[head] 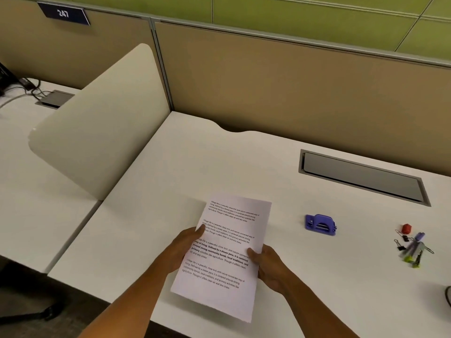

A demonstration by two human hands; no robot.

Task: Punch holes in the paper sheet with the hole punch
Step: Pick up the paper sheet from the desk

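Observation:
A white paper sheet (227, 254) with printed paragraphs is held above the white desk (195, 167), tilted with its top toward the far right. My left hand (181, 247) grips its left edge, thumb on top of the text. On the right edge, my right hand (268, 264) pinches the sheet with the thumb on the printed side. A small purple hole punch (320, 224) sits on the desk to the right of the sheet, untouched and a hand's width from the paper.
Binder clips, a red clip and markers (412, 247) lie at the far right. A grey cable hatch (361, 176) is set into the desk behind the punch. A beige divider (97, 123) stands at the left, partition walls behind.

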